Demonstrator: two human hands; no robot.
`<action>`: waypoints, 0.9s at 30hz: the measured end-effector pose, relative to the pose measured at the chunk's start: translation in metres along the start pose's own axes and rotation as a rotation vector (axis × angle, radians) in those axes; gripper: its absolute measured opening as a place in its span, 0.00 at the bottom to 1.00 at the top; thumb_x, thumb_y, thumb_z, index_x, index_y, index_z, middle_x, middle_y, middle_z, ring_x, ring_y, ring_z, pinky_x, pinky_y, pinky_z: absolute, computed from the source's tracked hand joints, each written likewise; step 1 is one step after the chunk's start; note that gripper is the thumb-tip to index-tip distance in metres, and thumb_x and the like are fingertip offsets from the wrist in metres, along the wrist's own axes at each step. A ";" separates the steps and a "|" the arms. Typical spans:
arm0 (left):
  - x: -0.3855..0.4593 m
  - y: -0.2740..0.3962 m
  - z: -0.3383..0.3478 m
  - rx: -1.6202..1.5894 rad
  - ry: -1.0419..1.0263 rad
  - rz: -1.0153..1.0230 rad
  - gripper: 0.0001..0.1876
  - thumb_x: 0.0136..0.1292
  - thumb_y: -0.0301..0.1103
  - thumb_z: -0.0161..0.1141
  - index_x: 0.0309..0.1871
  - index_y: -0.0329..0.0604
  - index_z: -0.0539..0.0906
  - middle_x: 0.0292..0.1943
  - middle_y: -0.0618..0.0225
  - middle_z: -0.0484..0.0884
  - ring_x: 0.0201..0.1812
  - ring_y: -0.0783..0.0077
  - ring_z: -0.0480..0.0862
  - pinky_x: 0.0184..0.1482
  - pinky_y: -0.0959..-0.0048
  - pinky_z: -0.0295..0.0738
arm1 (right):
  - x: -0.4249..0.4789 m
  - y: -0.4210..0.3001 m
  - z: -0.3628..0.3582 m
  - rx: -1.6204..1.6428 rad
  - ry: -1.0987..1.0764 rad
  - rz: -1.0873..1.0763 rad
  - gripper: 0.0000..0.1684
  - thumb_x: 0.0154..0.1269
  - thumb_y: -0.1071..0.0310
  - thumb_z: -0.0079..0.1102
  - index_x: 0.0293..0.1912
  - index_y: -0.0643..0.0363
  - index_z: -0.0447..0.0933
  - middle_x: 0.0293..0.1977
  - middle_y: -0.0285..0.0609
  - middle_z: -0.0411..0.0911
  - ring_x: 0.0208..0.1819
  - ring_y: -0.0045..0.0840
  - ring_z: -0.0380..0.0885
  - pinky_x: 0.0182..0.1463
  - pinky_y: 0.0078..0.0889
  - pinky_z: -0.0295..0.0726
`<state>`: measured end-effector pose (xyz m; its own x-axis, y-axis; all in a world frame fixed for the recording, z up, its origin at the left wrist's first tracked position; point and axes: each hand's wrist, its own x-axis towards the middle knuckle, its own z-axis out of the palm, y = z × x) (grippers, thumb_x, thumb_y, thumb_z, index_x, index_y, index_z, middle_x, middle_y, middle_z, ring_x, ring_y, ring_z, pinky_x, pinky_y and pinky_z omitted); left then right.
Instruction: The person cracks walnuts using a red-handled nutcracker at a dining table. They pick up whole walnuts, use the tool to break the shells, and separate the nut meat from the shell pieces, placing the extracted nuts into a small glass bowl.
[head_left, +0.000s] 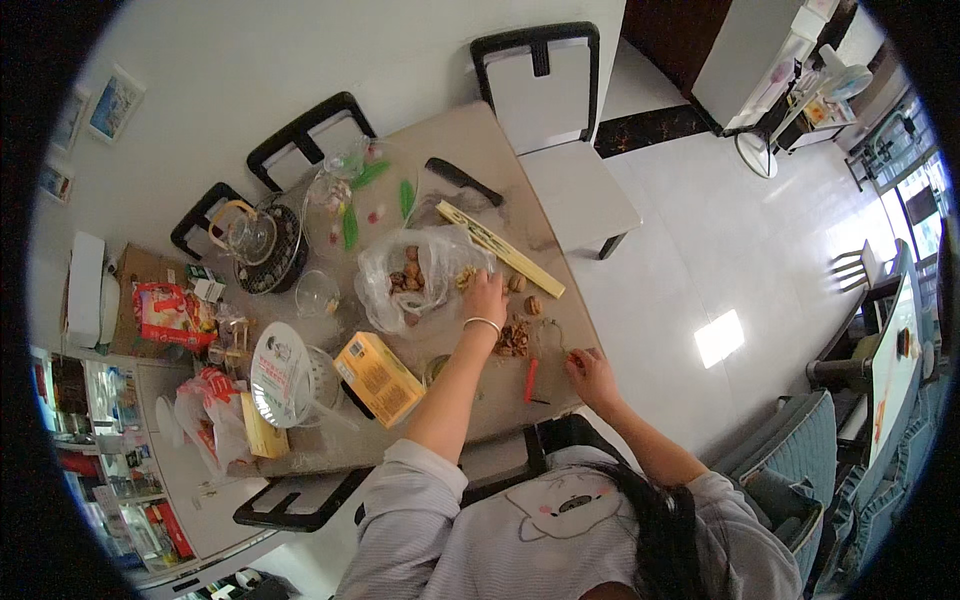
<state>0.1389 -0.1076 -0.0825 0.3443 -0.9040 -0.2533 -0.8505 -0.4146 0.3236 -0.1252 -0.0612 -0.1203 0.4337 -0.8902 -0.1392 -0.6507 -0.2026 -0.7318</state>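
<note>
My left hand (486, 301), with a bangle on its wrist, reaches over the table beside a small heap of pale walnut kernels (466, 278). Its fingertips are partly hidden, so its hold is unclear. To its left an open clear plastic bag (373, 282) holds whole walnuts (409, 279). Two walnuts (532, 304) lie to its right. Below them is a pile of broken walnut shells (514, 339). A tool with a red handle (531, 379) lies nearby. My right hand (589, 373) is at the table's right edge, fingers curled around something small and brown, too small to name.
A folded fan-like yellow strip (501, 249) and a black comb (463, 180) lie farther back. On the left stand a yellow box (379, 379), a glass teapot (251, 236), a clear glass bowl (316, 294) and a white round lid (280, 373). Chairs (574, 187) surround the table.
</note>
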 end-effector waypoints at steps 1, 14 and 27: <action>0.006 -0.004 0.003 0.039 0.019 0.030 0.24 0.61 0.32 0.68 0.59 0.38 0.77 0.56 0.51 0.73 0.59 0.50 0.74 0.63 0.56 0.72 | 0.000 -0.003 -0.003 -0.038 0.006 -0.036 0.16 0.65 0.64 0.60 0.48 0.63 0.79 0.45 0.56 0.77 0.47 0.48 0.78 0.51 0.45 0.78; -0.078 0.001 -0.024 -0.344 -0.081 0.242 0.27 0.59 0.30 0.67 0.61 0.39 0.70 0.56 0.51 0.77 0.53 0.46 0.78 0.58 0.57 0.75 | 0.040 -0.083 -0.017 0.747 -0.180 0.090 0.21 0.75 0.63 0.53 0.60 0.65 0.72 0.51 0.42 0.78 0.52 0.24 0.76 0.56 0.28 0.76; -0.151 -0.008 -0.020 -0.876 0.180 0.089 0.24 0.60 0.23 0.65 0.61 0.43 0.76 0.51 0.61 0.80 0.47 0.68 0.84 0.50 0.71 0.81 | 0.032 -0.100 0.011 1.132 -0.524 0.022 0.21 0.75 0.62 0.54 0.61 0.62 0.67 0.52 0.37 0.75 0.53 0.20 0.75 0.57 0.26 0.76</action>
<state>0.1017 0.0298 -0.0287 0.4113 -0.9087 -0.0714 -0.2940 -0.2064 0.9333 -0.0391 -0.0644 -0.0588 0.7950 -0.5664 -0.2170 0.1280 0.5064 -0.8528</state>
